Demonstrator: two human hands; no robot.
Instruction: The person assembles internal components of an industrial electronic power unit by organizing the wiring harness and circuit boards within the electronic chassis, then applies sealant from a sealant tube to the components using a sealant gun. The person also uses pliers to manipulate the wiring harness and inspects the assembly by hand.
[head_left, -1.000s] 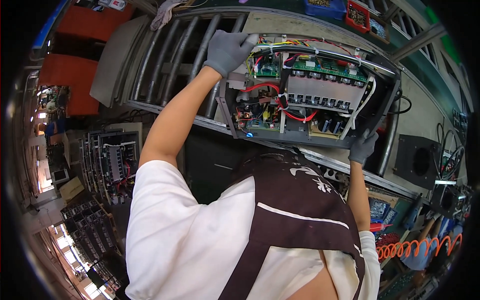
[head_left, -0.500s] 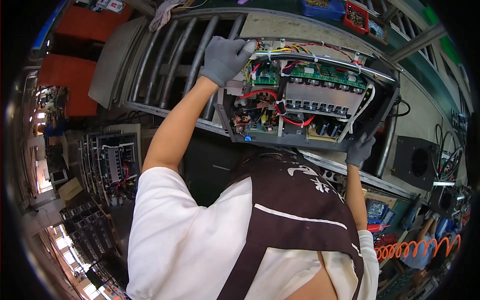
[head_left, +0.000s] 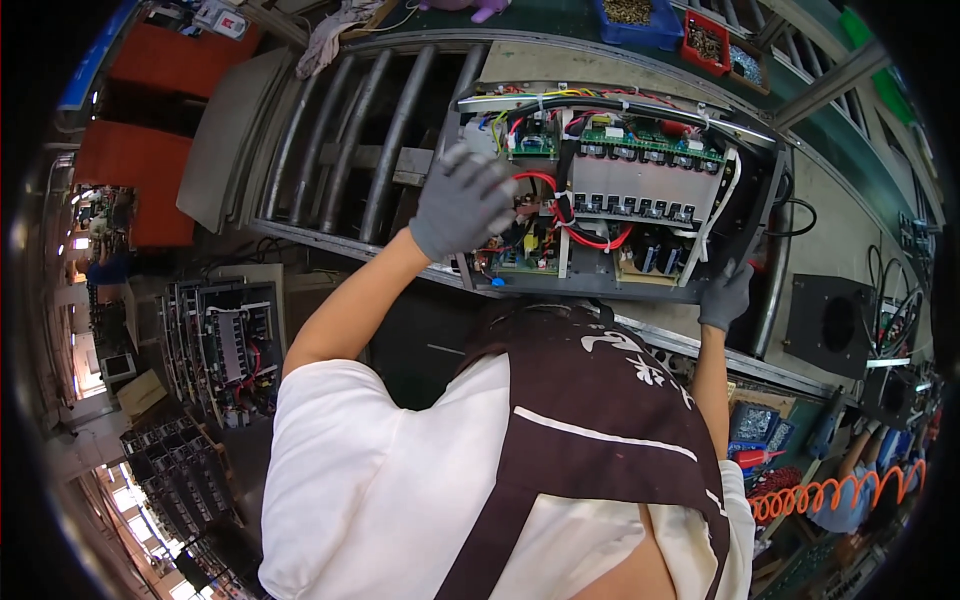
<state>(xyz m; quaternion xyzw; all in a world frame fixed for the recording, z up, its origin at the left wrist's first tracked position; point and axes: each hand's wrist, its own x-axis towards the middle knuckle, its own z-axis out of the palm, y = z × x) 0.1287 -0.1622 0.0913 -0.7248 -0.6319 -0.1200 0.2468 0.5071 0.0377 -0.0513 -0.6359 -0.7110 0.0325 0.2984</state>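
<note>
An open metal chassis (head_left: 600, 285) full of electronics lies across the rollers in front of me. Inside it are green circuit boards (head_left: 650, 143), a silver heat sink (head_left: 648, 185) with a row of black components, and red cables (head_left: 597, 240). My left hand (head_left: 462, 205), in a grey glove, is over the chassis's left end with its fingers apart, holding nothing. It hides part of that end. At the near right corner, my right hand (head_left: 725, 297), also gloved, grips the chassis edge.
Bare rollers (head_left: 400, 140) lie left of the chassis. Beyond it stand blue (head_left: 640, 20) and red (head_left: 706, 42) bins of small parts. A black fan-like panel (head_left: 828, 325) is at right, above an orange coiled hose (head_left: 840, 500). Another electronics unit (head_left: 225, 350) stands at lower left.
My left hand has let go of the far left corner and come nearer, its fingers spreading. The chassis has turned slightly and shifted left. My right hand remains at its corner.
</note>
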